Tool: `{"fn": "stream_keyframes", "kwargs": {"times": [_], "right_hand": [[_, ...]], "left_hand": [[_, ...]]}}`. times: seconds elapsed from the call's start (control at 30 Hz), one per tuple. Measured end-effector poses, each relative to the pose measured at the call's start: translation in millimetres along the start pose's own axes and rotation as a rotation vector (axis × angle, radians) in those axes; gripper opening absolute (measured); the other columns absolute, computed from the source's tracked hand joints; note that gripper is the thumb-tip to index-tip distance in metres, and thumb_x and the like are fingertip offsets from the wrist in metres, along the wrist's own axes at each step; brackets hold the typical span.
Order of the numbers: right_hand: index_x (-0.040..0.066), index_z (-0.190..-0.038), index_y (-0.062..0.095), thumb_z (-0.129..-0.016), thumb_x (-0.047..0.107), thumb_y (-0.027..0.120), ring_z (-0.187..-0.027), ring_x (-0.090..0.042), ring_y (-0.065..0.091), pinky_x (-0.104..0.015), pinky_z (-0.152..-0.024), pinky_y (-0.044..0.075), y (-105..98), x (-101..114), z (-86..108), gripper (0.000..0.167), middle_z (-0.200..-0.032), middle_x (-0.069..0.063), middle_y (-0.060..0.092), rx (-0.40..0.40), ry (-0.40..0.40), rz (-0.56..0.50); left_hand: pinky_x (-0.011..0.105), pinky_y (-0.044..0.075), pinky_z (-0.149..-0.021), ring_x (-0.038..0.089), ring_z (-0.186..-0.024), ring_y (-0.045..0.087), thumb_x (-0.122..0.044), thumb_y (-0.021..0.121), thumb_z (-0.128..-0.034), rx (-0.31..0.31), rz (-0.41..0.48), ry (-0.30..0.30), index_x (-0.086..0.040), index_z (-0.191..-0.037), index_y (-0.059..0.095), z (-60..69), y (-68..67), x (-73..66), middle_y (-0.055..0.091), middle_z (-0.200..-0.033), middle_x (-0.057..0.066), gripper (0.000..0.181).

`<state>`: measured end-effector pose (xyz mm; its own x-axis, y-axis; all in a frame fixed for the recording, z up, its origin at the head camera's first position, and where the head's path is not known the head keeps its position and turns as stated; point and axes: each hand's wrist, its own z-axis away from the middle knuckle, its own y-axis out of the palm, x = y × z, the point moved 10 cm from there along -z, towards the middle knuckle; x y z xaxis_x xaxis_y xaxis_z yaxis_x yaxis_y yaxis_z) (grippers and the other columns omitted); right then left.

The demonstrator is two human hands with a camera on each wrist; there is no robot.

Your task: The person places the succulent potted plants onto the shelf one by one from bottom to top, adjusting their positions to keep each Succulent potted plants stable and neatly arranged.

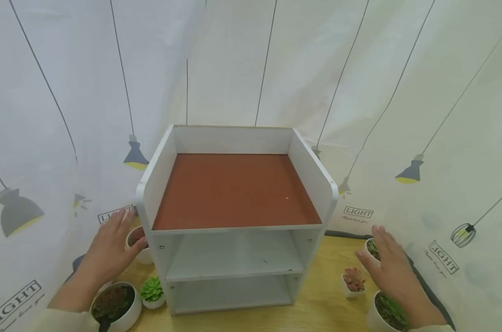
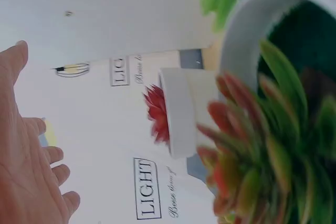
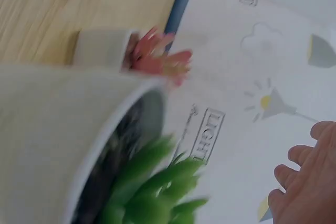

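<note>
Hands: the left hand [image 1: 111, 246] and right hand [image 1: 389, 267] are held with fingers loosely extended, unclenched; nothing is seen grasped by either of the 2.
Backdrop cloth: printed lamps and LIGHT lettering are carried by the cloth [image 1: 230, 60], hung at the far side.
Wooden table: the pots and the shelf unit are supported by the table [image 1: 323, 276].
Shelf unit: the white unit [image 1: 236, 216] is stood upright between the hands; a brown top panel is walled on 3 sides, and 2 levels are seen below it.
Large pots: a reddish-green plant [image 1: 111, 302] is set near left, below the left wrist; a green plant [image 1: 392, 311] is set near right, below the right hand.
Further pots: a red plant [image 1: 138, 236] is placed far left, beside the left thumb; another green plant [image 1: 373, 249] is partly hidden by the right fingers.
Small pots: a bright green plant [image 1: 152, 289] is placed just left of the unit, a pink plant [image 1: 353, 280] to its right.
Progress: the unit is already stood up and flanked by pots; whether work is being begun, paused or finished cannot be judged.
</note>
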<state>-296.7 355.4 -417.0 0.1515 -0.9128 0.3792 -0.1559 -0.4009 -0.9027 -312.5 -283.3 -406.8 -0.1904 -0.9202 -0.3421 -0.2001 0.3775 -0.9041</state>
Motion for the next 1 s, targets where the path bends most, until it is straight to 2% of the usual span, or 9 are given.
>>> {"fn": "stream_keyframes", "kwargs": {"times": [0.17,0.3,0.4,0.47,0.5,0.6,0.7,0.83,1.0], "right_hand": [[0.007,-0.167,0.001,-0.108,0.051,0.048,-0.156,-0.055,0.007,-0.082,-0.118,0.015,-0.1,22.6,-0.2,0.087,-0.172,-0.026,0.002,-0.027,-0.016,-0.070],[0.016,-0.168,-0.004,-0.109,0.043,0.051,-0.156,-0.054,0.011,-0.081,-0.115,0.025,9.4,41.6,0.2,0.085,-0.173,-0.024,0.001,-0.033,-0.038,-0.228],[0.019,-0.168,-0.002,-0.109,0.038,0.053,-0.156,-0.053,0.012,-0.080,-0.116,0.025,18.6,55.7,3.5,0.083,-0.174,-0.022,0.003,-0.036,-0.058,-0.308],[0.021,-0.168,-0.001,-0.108,0.036,0.054,-0.156,-0.054,0.012,-0.081,-0.116,0.024,23.3,64.3,5.6,0.083,-0.174,-0.020,0.004,-0.038,-0.069,-0.317],[0.021,-0.168,0.000,-0.108,0.036,0.055,-0.157,-0.054,0.009,-0.082,-0.117,0.018,24.9,68.7,6.7,0.083,-0.174,-0.019,0.004,-0.040,-0.076,-0.322],[0.022,-0.168,0.002,-0.108,0.034,0.055,-0.156,-0.055,0.012,-0.082,-0.117,0.020,29.0,80.1,10.6,0.082,-0.174,-0.019,0.007,-0.047,-0.098,-0.326],[0.024,-0.168,0.005,-0.108,0.032,0.056,-0.154,-0.056,0.016,-0.082,-0.115,0.023,33.6,87.8,14.2,0.080,-0.173,-0.021,0.013,-0.060,-0.105,-0.345],[0.026,-0.169,0.009,-0.107,0.032,0.057,-0.151,-0.059,0.022,-0.086,-0.111,0.023,46.2,90.6,18.4,0.078,-0.171,-0.024,0.020,-0.061,-0.075,-0.363],[0.022,-0.169,0.010,-0.108,0.030,0.056,-0.151,-0.059,0.022,-0.087,-0.107,0.027,69.4,91.3,24.7,0.077,-0.170,-0.026,0.019,-0.014,-0.071,-0.425]], "left_hand": [[0.084,0.023,-0.113,0.055,-0.155,0.014,-0.055,0.062,-0.1003,-0.041,0.050,-0.021,-0.009,-0.167,0.011,10.3,-5.1,-10.1,0.015,-0.169,0.030,0.096],[0.086,0.026,-0.109,0.053,-0.156,0.013,-0.049,0.065,-0.1005,-0.059,0.105,-0.022,-0.016,-0.168,0.005,21.0,-7.3,-20.5,0.008,-0.173,0.024,0.096],[0.086,0.028,-0.108,0.054,-0.155,0.016,-0.048,0.062,-0.1022,-0.092,0.139,-0.020,-0.019,-0.169,0.003,31.0,-7.8,-30.1,0.007,-0.174,0.020,0.093],[0.086,0.027,-0.109,0.054,-0.155,0.018,-0.045,0.060,-0.1041,-0.134,0.191,-0.004,-0.021,-0.169,0.005,37.1,-8.2,-37.6,0.010,-0.174,0.018,0.088],[0.085,0.026,-0.111,0.053,-0.155,0.018,-0.041,0.059,-0.1051,-0.161,0.228,0.012,-0.023,-0.169,0.007,40.2,-8.2,-41.4,0.012,-0.174,0.018,0.084],[0.081,0.023,-0.117,0.045,-0.155,0.023,-0.028,0.059,-0.1051,-0.237,0.345,0.081,-0.028,-0.168,0.014,48.9,-8.2,-53.0,0.023,-0.171,0.014,0.077],[0.048,0.026,-0.128,0.025,-0.149,0.033,-0.014,0.059,-0.1015,-0.295,0.412,0.155,-0.027,-0.167,0.020,56.5,-5.9,-62.4,0.034,-0.166,0.008,0.077],[0.007,0.026,-0.114,0.006,-0.148,0.032,-0.002,0.057,-0.0984,-0.328,0.489,0.206,-0.020,-0.165,0.026,64.9,1.5,-69.4,0.035,-0.165,0.005,0.076],[0.003,0.035,-0.111,-0.003,-0.147,0.032,0.003,0.053,-0.0996,-0.343,0.554,0.161,-0.020,-0.164,0.027,74.5,13.4,-67.1,0.034,-0.164,-0.004,0.073]]}}
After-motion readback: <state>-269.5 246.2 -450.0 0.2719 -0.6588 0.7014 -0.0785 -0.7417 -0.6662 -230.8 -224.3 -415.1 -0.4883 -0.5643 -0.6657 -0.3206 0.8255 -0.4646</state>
